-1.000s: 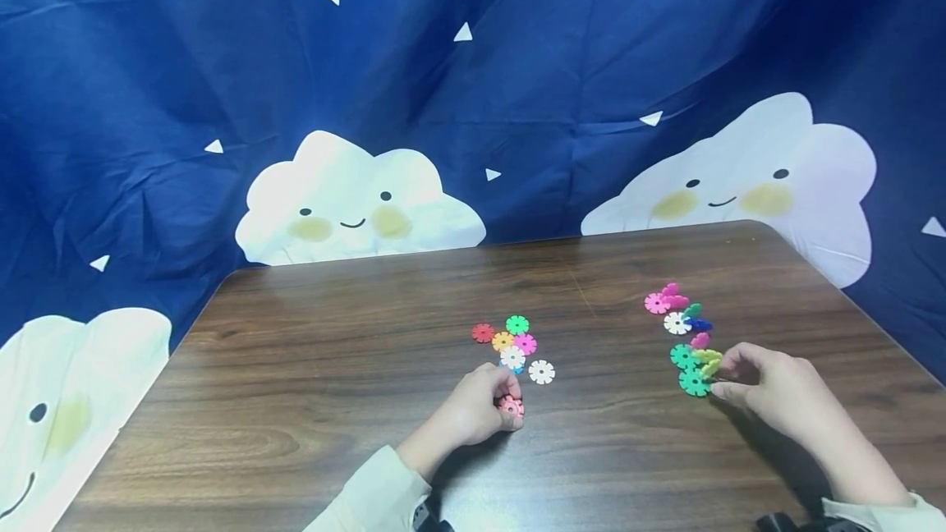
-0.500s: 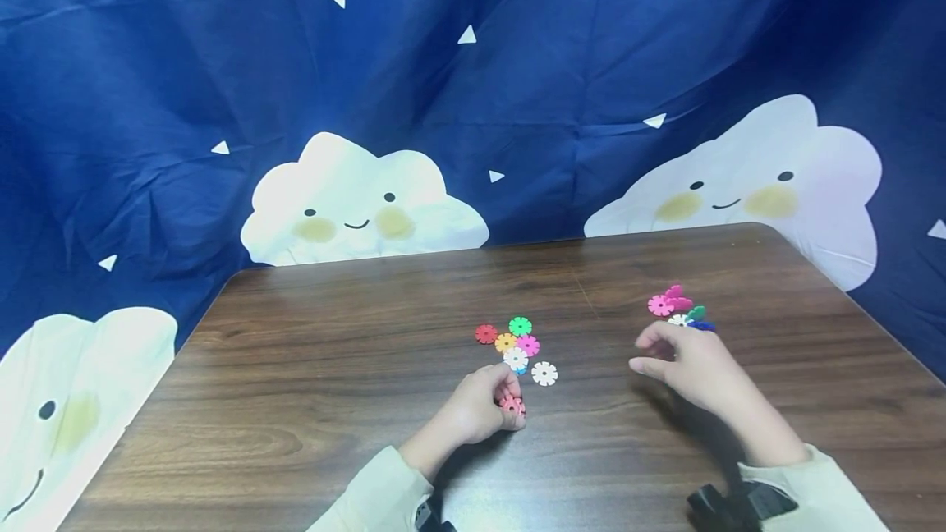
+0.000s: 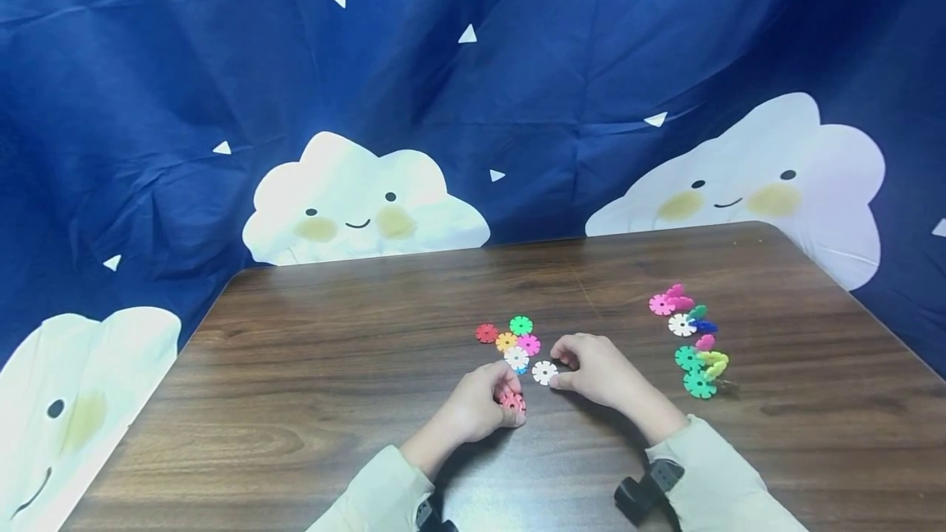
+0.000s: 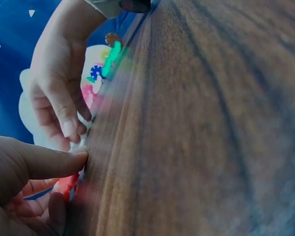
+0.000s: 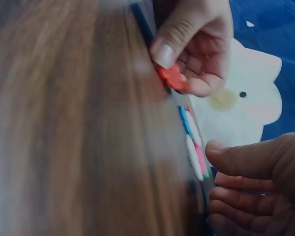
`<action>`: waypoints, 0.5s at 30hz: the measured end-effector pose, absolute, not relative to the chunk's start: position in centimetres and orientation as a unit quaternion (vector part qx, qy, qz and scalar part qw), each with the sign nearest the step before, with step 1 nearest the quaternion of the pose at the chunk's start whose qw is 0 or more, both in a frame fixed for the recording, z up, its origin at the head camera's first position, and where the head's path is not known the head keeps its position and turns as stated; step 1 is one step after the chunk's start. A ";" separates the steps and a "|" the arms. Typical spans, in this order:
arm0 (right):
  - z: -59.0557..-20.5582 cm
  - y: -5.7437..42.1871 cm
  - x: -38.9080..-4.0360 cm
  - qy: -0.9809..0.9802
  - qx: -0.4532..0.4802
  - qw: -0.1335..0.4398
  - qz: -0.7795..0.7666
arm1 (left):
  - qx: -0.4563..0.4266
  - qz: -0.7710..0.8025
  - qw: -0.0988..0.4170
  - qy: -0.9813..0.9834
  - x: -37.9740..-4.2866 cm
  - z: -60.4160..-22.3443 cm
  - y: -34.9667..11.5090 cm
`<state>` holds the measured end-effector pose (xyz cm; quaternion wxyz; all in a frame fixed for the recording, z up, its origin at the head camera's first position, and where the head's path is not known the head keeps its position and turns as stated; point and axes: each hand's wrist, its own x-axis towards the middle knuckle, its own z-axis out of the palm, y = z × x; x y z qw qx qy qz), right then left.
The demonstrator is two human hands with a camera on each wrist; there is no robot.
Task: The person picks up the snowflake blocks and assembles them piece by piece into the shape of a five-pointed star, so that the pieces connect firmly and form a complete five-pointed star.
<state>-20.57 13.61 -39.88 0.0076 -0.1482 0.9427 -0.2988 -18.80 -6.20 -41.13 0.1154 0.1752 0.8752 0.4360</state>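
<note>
One coral disc (image 3: pixel 513 403), notched round the rim, is pinched between thumb and fingers of the left hand (image 3: pixel 473 405), low over the table (image 3: pixel 332 368); whether it touches the wood I cannot tell. Just beyond it, slightly right, lies the lone white disc (image 3: pixel 544 373), flat. Right hand (image 3: pixel 602 372) at that disc's right edge: thumb and forefinger parted, nothing gripped; contact with the rim uncertain.

Farther back, a tight cluster: red disc (image 3: pixel 486 333), orange disc (image 3: pixel 506 342), green disc (image 3: pixel 521 325), magenta disc (image 3: pixel 528 345), plus a second white disc (image 3: pixel 516 358) overlapping a blue disc (image 3: pixel 523 370).

Well to the right, in a rough column, discs set at angles: pink bunch (image 3: pixel 668 303), white-green-blue bunch (image 3: pixel 687 324), green-yellow-pink bunch (image 3: pixel 695 364). Both arms wear pale sleeves (image 3: pixel 717 474). Behind the brown table: blue curtain (image 3: pixel 517 64) printed with smiling white clouds (image 3: pixel 355 179).
</note>
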 end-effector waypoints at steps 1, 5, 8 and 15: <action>-40.0 13.3 -20.6 0.944 -0.149 0.008 -0.296 | 0.172 0.443 0.118 0.872 -18.8 -41.1 -6.2; -40.2 12.5 -20.7 0.947 -0.160 0.005 -0.279 | 0.160 0.450 0.124 0.870 -18.8 -41.0 -6.2; -40.4 12.2 -20.8 0.949 -0.164 0.010 -0.271 | 0.165 0.425 0.123 0.881 -18.8 -41.0 -6.1; -40.5 12.0 -21.3 0.943 -0.153 0.039 -0.294 | 0.169 0.420 0.119 0.883 -18.8 -41.2 -6.1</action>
